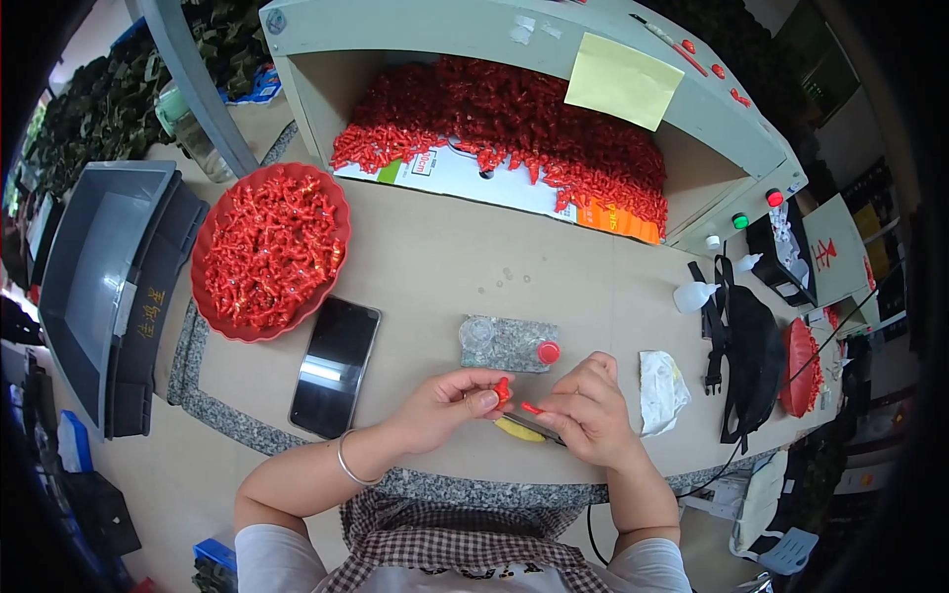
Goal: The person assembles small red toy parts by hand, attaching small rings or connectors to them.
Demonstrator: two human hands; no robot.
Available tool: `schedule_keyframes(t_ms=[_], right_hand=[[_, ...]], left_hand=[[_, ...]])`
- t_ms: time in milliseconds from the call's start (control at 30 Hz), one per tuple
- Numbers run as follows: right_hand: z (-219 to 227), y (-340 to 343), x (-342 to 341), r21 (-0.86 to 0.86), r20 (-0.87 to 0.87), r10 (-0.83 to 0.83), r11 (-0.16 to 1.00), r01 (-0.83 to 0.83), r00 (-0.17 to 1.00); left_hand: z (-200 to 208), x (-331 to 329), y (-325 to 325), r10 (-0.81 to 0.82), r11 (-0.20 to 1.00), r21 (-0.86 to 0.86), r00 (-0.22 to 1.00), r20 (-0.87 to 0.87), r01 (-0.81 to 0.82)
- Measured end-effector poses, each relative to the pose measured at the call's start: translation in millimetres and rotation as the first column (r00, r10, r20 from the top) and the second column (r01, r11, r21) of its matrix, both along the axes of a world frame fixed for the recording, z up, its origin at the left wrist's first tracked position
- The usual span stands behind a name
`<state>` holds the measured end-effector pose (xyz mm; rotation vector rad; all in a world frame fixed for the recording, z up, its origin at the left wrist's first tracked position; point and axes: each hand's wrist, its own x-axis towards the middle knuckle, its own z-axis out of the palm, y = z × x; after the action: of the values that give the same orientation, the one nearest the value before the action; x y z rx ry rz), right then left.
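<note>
Close to the table's front edge, my left hand (443, 407) pinches a small red plastic figure (502, 392) between thumb and fingers. My right hand (590, 413) is closed on a smaller, thin red plastic piece (531, 407), held just to the right of the figure with a little space between them. Under my right hand lies a tool with a yellow handle (520, 428), its far part covered by the fingers. Just beyond both hands rests a speckled stone slab (509, 348), bearing a clear round dish (478, 334) and a red cap (549, 352).
A red bowl (343, 222) full of red figures stands left, near a phone (336, 366) and grey bins (109, 296). More red figures (494, 119) fill the shelf at the back. Rightward lie a crumpled white cloth (662, 392), a white squeeze bottle (695, 296) and a black bag (749, 346).
</note>
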<state>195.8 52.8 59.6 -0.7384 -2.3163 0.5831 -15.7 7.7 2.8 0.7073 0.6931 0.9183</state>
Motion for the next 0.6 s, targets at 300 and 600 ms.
schedule_keyframes(t_ms=[300, 600], right_hand=[[-6.8, 1.8, -5.2, -0.028, -0.019, 0.015, 0.999, -0.016, 1.000], [-8.4, -2.7, -8.6, -0.010, 0.026, -0.008, 1.000, 0.009, 1.000]], left_hand=[[2.8, 1.9, -0.4, -0.011, 0.998, 0.068, 0.998, -0.067, 0.016], [2.1, 2.2, -0.9, 0.027, 0.989, 0.150, 0.993, -0.111, -0.010]])
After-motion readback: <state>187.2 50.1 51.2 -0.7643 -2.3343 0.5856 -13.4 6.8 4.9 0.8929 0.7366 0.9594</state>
